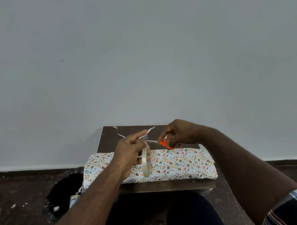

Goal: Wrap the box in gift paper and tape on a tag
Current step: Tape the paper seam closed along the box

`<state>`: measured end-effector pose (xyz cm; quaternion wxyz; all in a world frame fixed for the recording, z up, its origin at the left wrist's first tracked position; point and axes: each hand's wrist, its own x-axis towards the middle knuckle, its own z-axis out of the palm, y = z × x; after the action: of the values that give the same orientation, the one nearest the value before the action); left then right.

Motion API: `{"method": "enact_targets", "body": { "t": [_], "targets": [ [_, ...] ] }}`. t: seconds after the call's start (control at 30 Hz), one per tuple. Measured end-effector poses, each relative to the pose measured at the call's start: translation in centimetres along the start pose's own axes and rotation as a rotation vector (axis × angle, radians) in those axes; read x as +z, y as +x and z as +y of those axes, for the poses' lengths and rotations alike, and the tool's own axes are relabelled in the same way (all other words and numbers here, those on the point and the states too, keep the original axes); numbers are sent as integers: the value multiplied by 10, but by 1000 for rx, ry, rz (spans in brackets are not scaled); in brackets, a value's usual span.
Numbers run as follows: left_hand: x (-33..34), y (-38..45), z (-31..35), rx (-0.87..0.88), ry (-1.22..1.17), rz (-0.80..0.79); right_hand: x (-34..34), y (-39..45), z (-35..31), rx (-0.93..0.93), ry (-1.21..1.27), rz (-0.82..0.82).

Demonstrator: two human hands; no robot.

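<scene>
A long box wrapped in white gift paper with small coloured patterns [178,164] lies across the front of a small dark table [108,141]. Above the box my left hand [131,150] grips a roll of clear tape [145,164] held on edge, with a strip pulled out upward from it. My right hand [180,133] holds small orange-handled scissors [165,143], their blades pointing left at the pulled strip, close to my left fingers. No tag is visible.
Thin white paper strips [118,132] lie on the table's far part near the grey wall. A black bin bag with scraps [64,191] sits on the dark floor to the left of the table. My legs are below the table's front edge.
</scene>
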<state>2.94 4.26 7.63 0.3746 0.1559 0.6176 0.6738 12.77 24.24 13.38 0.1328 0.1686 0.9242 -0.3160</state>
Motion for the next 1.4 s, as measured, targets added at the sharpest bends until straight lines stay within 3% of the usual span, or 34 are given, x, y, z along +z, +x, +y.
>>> {"method": "enact_targets", "body": {
  "t": [0.23,0.4,0.67,0.73,0.83,0.97,1.17,1.4],
  "targets": [
    [-4,1,0,36,-59,103,37,3,23,175,-105,152],
    [-7,3,2,48,-108,117,74,13,29,222,-286,98],
    [-6,2,2,41,-93,72,79,8,25,192,-318,85],
    [-4,1,3,42,-103,51,74,5,18,161,-192,244],
    [-1,0,4,42,-108,28,63,0,-7,6,282,525],
    [2,0,5,62,-59,21,60,5,-34,-53,285,476],
    [1,-1,1,116,89,17,62,6,-41,-34,272,550],
    [-2,5,-1,64,121,62,71,11,-43,28,554,620]
  ]
}}
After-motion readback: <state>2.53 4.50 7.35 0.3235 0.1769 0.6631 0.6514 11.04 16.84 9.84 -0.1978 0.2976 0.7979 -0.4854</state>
